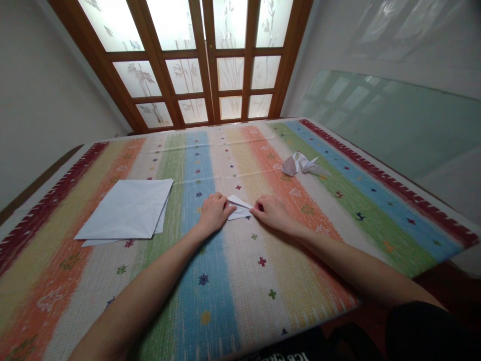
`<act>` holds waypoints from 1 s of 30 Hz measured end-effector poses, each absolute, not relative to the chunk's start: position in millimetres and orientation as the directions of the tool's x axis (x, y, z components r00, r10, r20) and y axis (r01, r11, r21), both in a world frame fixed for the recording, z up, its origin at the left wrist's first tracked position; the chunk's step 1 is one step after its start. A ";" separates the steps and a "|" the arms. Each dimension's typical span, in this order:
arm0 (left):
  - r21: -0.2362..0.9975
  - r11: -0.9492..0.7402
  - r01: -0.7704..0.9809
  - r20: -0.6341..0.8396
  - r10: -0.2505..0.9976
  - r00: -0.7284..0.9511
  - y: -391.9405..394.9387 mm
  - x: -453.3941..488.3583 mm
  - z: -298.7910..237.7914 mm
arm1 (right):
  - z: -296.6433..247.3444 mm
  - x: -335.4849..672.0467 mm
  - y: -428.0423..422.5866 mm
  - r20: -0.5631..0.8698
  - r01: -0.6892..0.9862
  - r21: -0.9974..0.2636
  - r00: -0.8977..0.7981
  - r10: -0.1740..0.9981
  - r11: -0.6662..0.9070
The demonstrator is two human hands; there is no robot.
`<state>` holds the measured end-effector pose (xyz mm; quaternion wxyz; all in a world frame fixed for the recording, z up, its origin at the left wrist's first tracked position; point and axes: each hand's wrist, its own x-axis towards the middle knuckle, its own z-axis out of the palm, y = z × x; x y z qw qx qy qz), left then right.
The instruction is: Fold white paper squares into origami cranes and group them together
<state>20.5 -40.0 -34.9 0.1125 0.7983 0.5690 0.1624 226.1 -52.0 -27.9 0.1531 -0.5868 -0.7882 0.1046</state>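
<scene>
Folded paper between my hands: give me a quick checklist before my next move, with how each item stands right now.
1. Left hand on the folded paper: ok, thumb and fingers are at its left end.
2. Right hand on it too: ok, fingertips pinch its right tip.
3. Paper stack clear of the work: ok, it lies left of the left hand, apart from it.
4. Stack squared up: not ok, paper underneath sticks out at the right and near edges.
5. Folded paper figure out of the way: ok, it sits beyond the right hand, untouched.
6. Creases sharp: cannot tell, too small and partly covered by fingers.
</scene>
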 end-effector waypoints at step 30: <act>0.328 -0.351 0.877 0.172 0.935 0.310 -38.4 19.5 -38.2 | -51.2 232.3 -53.7 0.281 0.571 -0.238 -0.734 0.618 0.786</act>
